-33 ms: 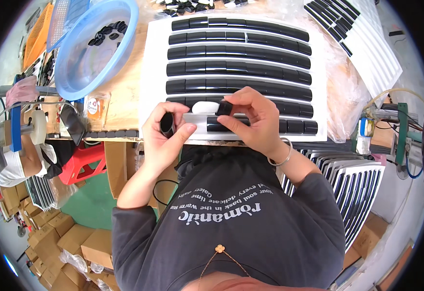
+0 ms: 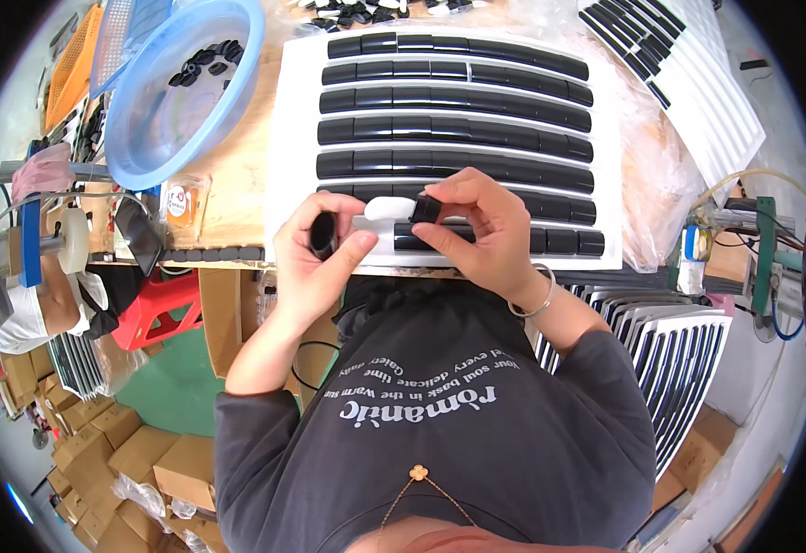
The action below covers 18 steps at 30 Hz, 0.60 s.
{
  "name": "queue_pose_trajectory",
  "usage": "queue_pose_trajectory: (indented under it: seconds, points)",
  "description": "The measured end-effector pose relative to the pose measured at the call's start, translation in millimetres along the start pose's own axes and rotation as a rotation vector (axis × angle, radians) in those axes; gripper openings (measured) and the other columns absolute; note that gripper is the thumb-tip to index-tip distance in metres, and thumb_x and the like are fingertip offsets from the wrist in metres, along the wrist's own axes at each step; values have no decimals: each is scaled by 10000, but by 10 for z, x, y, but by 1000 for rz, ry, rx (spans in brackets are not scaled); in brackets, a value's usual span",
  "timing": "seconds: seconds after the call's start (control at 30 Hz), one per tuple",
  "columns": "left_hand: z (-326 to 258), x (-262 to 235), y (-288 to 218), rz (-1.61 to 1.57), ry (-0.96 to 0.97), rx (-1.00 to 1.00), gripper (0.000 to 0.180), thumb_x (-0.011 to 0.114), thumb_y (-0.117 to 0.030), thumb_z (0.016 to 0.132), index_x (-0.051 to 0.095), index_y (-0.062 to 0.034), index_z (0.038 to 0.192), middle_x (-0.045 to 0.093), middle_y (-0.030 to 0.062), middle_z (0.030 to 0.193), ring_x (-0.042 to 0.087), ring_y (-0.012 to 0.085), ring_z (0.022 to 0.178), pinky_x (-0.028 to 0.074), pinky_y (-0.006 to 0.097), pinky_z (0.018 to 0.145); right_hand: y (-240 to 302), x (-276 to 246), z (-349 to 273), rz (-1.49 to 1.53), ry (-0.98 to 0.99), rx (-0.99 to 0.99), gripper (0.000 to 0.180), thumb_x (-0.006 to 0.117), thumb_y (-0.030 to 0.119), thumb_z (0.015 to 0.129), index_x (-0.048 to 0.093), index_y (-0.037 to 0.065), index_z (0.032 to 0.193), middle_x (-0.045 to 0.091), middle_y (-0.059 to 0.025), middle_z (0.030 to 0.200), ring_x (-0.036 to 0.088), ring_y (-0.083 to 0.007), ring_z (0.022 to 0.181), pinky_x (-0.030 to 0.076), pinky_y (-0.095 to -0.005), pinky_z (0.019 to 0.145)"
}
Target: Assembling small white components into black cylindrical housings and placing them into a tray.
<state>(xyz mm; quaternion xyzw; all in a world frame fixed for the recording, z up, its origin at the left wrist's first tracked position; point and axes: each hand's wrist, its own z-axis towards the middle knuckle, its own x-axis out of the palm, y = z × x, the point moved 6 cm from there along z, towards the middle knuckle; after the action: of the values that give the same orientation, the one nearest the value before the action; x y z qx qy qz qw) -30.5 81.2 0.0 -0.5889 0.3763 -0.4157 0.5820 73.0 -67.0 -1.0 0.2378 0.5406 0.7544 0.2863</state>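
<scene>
Between the thumb and fingers of my left hand (image 2: 315, 249) is a glossy black hollow cap (image 2: 323, 236), its dark opening turned toward me. My right hand (image 2: 481, 226) pinches the black end of a piece with a rounded white tip (image 2: 389, 208), and that tip points left toward the cap. The two pieces are apart. Both hands are over the near edge of a white ribbed tray (image 2: 297, 101). Curved rows of glossy black pieces (image 2: 458, 134) fill the tray, and the near row has a gap at its left end, below the white tip.
A blue basin (image 2: 127, 129) with several small black parts stands at the back left. Loose black and white pieces (image 2: 375, 11) lie at the far edge. Another white tray (image 2: 712, 120), partly filled, is at the far right. Stacked trays (image 2: 670, 369) stand below the table on the right.
My left hand and the black cap have shifted slightly right. The piece in my right hand has tilted a little, its white tip slightly lower.
</scene>
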Motion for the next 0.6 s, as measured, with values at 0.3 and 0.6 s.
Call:
queue_pose_trajectory:
  seconds: [0.3, 0.6]
  points:
    - [45, -10, -6, 81, -59, 90, 71, 656, 33, 816, 620, -4, 864, 530, -14, 742, 451, 56, 693, 355, 194, 635, 13, -5, -61, 151, 76, 139, 343, 707, -96, 750, 578, -34, 1062, 569, -78, 997, 593, -107, 869, 515, -231, 772]
    - [66, 51, -87, 156, -114, 121, 96, 685, 55, 778, 623, -16, 798, 558, -7, 728, 469, 56, 675, 366, 189, 636, 23, -19, -23, 53, 58, 85, 340, 701, -101, 750, 581, -25, 1059, 575, -73, 968, 598, -111, 852, 520, -229, 762]
